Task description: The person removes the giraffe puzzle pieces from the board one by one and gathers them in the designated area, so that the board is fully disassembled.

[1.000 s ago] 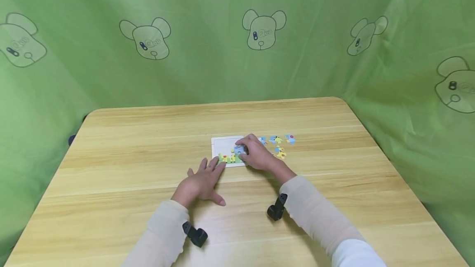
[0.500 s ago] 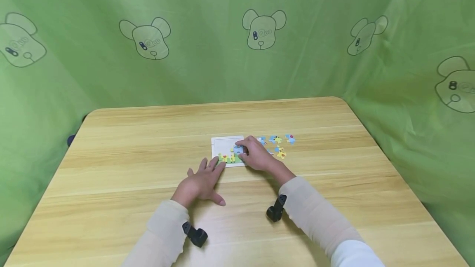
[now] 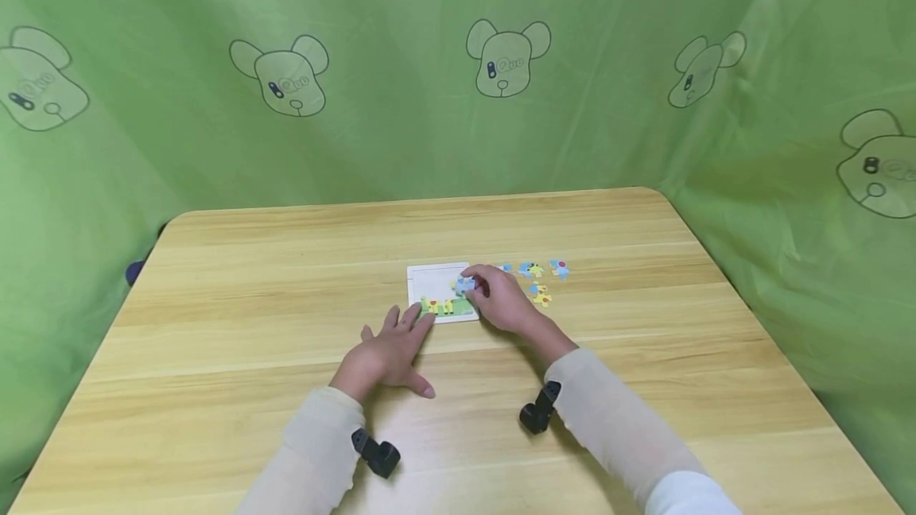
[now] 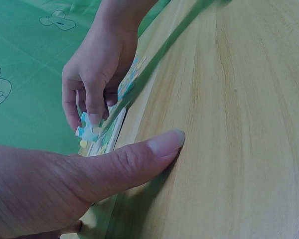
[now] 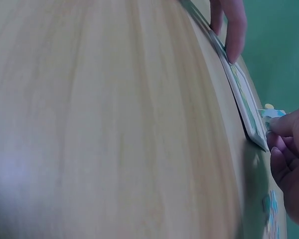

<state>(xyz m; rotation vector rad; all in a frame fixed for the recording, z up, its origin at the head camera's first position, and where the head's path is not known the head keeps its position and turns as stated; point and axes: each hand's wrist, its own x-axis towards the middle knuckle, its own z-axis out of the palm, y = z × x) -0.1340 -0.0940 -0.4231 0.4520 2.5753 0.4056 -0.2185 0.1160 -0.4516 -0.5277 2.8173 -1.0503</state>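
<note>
A white puzzle frame (image 3: 410, 292) lies mid-table, with green and yellow giraffe pieces (image 3: 440, 307) set along its near side. My left hand (image 3: 386, 352) has its fingers spread, fingertips on the frame's near left edge and thumb out over the table. Between thumb and fingers my right hand (image 3: 504, 300) pinches a light blue jigsaw piece (image 3: 465, 285) over the frame's right part. In the left wrist view that jigsaw piece (image 4: 87, 128) is tilted up above the frame, one knob yellow. The right wrist view shows the right hand (image 5: 294, 149) gripping it beside the frame's corner.
Several loose jigsaw pieces in blue and yellow lie right of the frame, among them a giraffe piece (image 3: 541, 294) and a blue one with a red spot (image 3: 560, 268). A green curtain (image 3: 401, 102) hangs behind the wooden table (image 3: 250, 284).
My right hand has lifted the blue jigsaw piece and shifted it slightly right, uncovering more of the green row beneath. The left hand stays where it was on the frame.
</note>
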